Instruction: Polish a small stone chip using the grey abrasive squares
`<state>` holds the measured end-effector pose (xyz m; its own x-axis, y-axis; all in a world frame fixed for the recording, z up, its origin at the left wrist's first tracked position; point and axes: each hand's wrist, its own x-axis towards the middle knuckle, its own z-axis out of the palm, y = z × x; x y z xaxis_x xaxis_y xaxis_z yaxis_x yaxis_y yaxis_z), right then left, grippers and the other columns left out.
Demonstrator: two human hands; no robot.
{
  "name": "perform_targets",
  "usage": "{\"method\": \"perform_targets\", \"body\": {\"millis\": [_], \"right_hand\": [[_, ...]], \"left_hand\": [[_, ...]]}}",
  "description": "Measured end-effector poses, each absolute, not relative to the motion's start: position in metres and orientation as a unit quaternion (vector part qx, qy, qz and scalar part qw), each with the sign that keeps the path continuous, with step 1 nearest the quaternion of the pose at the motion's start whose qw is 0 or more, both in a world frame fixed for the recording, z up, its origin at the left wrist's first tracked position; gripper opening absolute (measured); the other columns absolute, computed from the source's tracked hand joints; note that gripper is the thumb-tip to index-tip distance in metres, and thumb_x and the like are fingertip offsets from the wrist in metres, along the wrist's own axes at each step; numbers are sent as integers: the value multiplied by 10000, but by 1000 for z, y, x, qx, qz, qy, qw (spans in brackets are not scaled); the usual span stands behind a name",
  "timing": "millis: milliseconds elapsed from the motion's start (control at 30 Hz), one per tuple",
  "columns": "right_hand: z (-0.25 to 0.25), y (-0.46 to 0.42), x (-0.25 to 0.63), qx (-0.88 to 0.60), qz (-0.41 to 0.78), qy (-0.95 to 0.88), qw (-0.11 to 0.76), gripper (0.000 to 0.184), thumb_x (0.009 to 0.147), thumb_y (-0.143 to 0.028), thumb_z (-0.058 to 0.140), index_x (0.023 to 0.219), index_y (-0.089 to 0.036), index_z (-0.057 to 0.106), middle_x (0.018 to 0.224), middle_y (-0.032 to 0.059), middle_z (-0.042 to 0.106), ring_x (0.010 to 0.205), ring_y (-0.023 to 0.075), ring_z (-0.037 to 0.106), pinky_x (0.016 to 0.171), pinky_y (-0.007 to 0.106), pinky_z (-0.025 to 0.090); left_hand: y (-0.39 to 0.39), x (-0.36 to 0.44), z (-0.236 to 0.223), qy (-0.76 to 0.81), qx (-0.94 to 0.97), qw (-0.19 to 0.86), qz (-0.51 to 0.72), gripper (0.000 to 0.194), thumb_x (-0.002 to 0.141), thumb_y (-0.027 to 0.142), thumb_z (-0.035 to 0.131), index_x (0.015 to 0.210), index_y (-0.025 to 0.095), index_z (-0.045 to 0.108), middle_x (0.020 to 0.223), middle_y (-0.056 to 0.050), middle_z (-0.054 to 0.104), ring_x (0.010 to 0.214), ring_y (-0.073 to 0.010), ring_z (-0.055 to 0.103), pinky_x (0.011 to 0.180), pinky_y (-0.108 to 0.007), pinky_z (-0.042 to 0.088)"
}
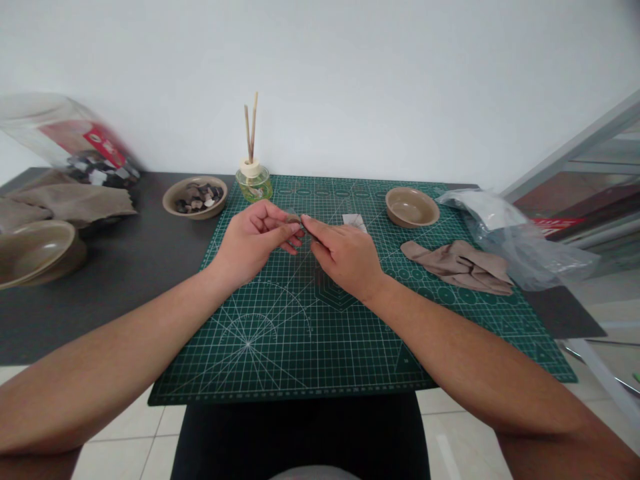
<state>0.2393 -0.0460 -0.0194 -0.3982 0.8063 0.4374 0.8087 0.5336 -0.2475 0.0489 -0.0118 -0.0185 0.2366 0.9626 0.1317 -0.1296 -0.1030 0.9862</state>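
Above the green cutting mat [280, 363], my two hands meet in front of me. My left hand [253, 240] pinches a small, flat brownish piece [293, 219] between thumb and fingers. From the other side my right hand [350, 257] is closed, its index fingertip at the edge of that piece. Something thin and dark shows by the right fingertips, too small to name. A small white square sheet [354, 220] lies on the mat just behind the right hand.
A bowl of dark and brown pieces [195, 198] stands left of a reed diffuser [253, 181]. To the right are another bowl [412, 207], a brown cloth [457, 267] and a clear plastic bag [525, 240]. Far left are a large bowl [37, 250], brown cloth [75, 205] and a clear bag [45, 113].
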Motion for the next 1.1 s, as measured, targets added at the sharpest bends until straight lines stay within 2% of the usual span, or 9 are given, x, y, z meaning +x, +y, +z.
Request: {"method": "perform_targets", "body": {"millis": [200,467,667,800,900,1033,1100], "right_hand": [[-20,-49,240,-495,-13,-823,278,448,1049,-183,492,1470,-207,643,1260,53,805,1047,190,789,952,313,594],[-20,-47,238,-466,-5,-845,263,466,1023,-157,519,1473,-188,637,1423,70,714,1184,204,757,987,326,594],[-21,-48,238,-485,3,-834,262,436,1021,-163,530,1431,-202,675,1364,61,748,1125,215,781,958,344,611],[-21,-47,237,-511,4,-820,257,432,1028,-177,522,1427,-223,681,1306,50,780,1061,220,798,877,336,620],[-20,-48,237,-527,2,-807,267,437,1032,-178,513,1435,-218,674,1288,48,791,1043,211,799,841,311,612],[-21,-49,238,-523,-17,-801,292,445,1035,-180,502,1445,-228,664,1268,40,800,1031,197,795,869,306,607],[-21,-49,238,-512,-24,-808,291,449,1032,-175,502,1448,-231,662,1308,43,783,1060,196,789,913,315,604]], "left_hand": [[-9,48,-22,384,586,528,481,269,709,246,862,806,189,617,761,21,730,572,-112,668,585,-265,589],[-9,48,-21,392,611,514,457,231,708,224,848,787,195,634,681,39,678,543,-114,629,537,-255,528],[-9,48,-24,375,606,526,464,250,739,226,840,801,192,600,687,39,679,571,-126,679,589,-266,579],[-8,48,-23,364,601,526,479,295,746,228,836,928,221,604,647,71,660,539,-121,664,561,-252,581],[-9,49,-22,362,593,525,492,269,753,245,834,931,212,635,623,68,641,523,-115,645,551,-251,590],[-8,50,-24,369,562,545,501,323,667,214,884,890,196,651,727,34,706,627,-127,697,605,-258,631],[-8,49,-24,380,559,559,481,328,671,221,889,893,189,650,729,24,729,621,-136,716,611,-268,639]]}}
